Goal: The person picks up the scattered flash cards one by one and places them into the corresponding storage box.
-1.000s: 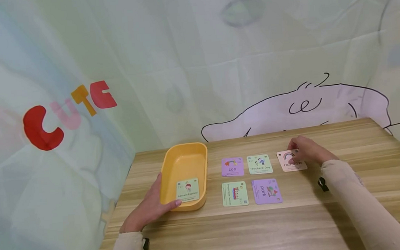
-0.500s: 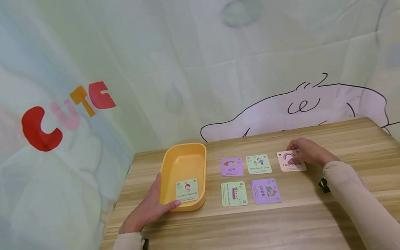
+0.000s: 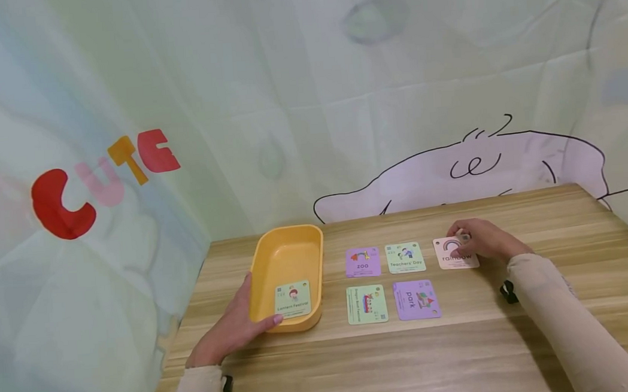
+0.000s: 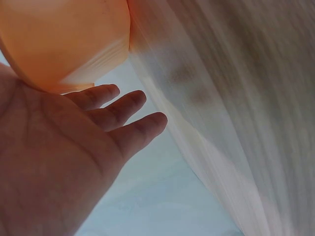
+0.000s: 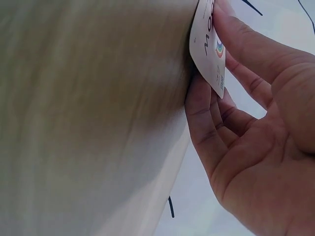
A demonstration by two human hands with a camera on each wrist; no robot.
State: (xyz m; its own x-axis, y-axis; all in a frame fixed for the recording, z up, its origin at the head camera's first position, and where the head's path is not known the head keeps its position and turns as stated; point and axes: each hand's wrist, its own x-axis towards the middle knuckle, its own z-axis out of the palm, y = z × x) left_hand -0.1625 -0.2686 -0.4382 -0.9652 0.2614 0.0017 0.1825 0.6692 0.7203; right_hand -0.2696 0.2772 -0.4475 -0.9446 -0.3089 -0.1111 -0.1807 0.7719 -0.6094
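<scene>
My right hand [image 3: 481,240] pinches the pale pink "rainbow" card [image 3: 443,261] at its right side. In the right wrist view the thumb lies on the card's [image 5: 201,37] printed face and fingers reach under its edge, close over the table. My left hand [image 3: 234,325] rests against the near left corner of a yellow tray [image 3: 282,249], thumb on the near rim. The left wrist view shows three of its fingers [image 4: 140,130] extended below the tray wall. Inside the tray, a green "Lantern Festival" card [image 3: 293,299] leans at the near end.
Between tray and right hand lie the purple "zoo" card [image 3: 362,262], green "Teachers' Day" card [image 3: 405,257], green "Dragon Boat Festival" card [image 3: 366,304] and purple "park" card [image 3: 417,300]. The wooden table [image 3: 389,365] ends at a printed curtain [image 3: 265,103].
The right hand shifts very slightly at the rainbow card, still pinching it. The left hand, tray and other cards stay put; the view drifts a little.
</scene>
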